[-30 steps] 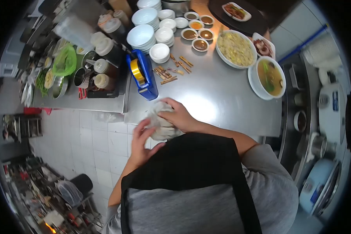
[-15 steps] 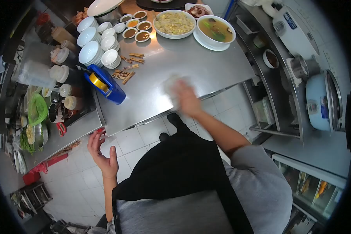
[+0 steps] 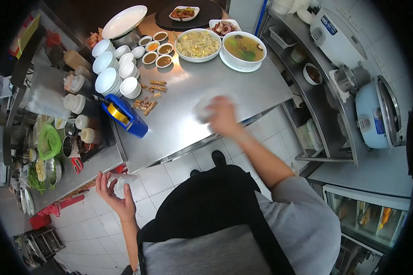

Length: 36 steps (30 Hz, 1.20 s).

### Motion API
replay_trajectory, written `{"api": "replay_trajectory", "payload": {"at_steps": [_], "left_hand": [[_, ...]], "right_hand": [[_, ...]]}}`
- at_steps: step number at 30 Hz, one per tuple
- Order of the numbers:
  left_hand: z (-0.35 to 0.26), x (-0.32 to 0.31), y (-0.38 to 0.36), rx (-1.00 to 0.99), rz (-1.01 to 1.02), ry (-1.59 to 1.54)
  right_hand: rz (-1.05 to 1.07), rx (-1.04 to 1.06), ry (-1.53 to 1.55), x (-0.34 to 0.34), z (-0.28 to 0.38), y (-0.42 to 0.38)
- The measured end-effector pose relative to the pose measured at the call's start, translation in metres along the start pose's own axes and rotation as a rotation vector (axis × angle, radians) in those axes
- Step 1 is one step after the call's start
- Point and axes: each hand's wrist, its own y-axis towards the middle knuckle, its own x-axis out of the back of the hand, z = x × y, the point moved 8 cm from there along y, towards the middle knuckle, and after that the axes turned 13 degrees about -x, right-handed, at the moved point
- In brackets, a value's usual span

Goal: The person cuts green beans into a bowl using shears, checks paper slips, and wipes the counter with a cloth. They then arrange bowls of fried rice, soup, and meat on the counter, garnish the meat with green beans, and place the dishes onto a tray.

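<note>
My right hand (image 3: pixel 225 118), blurred by motion, presses a whitish cloth (image 3: pixel 202 111) against the steel table (image 3: pixel 179 123) near its front edge. My left hand (image 3: pixel 117 199) is off the table at the lower left, fingers apart and slightly curled. Some translucent whitish material (image 3: pixel 122 180) shows right by those fingers. Left of the cloth lie several wooden clothespins (image 3: pixel 150 108) and a blue tape dispenser (image 3: pixel 127 120) with yellow tape. Fried rice in a white bowl (image 3: pixel 198 45) and a bowl of soup (image 3: pixel 244 48) stand toward the back.
Sauce cups (image 3: pixel 164 61) and stacked white bowls (image 3: pixel 108 81) line the table's left side. A plate of meat (image 3: pixel 224 27) and a black round tray (image 3: pixel 211 13) are at the back. Squeeze bottles (image 3: pixel 89 136) stand left; steel shelves (image 3: pixel 323 107) and a rice cooker (image 3: pixel 376 114) stand right.
My right hand and the cloth have shifted slightly over the table. My left hand has moved a little lower and left. The view has tilted, showing more of the table's back.
</note>
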Motion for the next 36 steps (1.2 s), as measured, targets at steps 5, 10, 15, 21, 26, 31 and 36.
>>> {"api": "replay_trajectory", "payload": {"at_steps": [5, 10, 15, 21, 26, 31, 36], "left_hand": [[-0.017, -0.025, 0.011, 0.035, -0.009, 0.009], [-0.025, -0.037, 0.005, 0.111, 0.021, 0.010], [-0.034, -0.049, 0.017, 0.072, 0.077, -0.001], [-0.036, -0.061, 0.029, 0.035, 0.061, -0.102], [-0.052, -0.138, 0.080, -0.131, 0.302, 0.003], [-0.014, -0.333, 0.117, 0.239, 0.653, -0.716], [-0.024, -0.499, 0.110, 0.966, 0.629, -1.162]], "right_hand": [[0.159, 0.454, -0.213, -0.119, 0.090, -0.006], [0.018, 0.088, -0.448, -0.098, -0.003, 0.101], [-0.047, -0.073, -0.434, 0.004, -0.103, 0.099], [-0.553, -0.343, -0.524, 0.165, -0.280, 0.042], [-0.269, -0.114, -0.232, 0.107, -0.166, 0.024], [-0.042, -0.144, -0.085, 0.070, -0.142, 0.037], [-0.545, -0.421, -0.043, 0.204, -0.225, 0.090]]}}
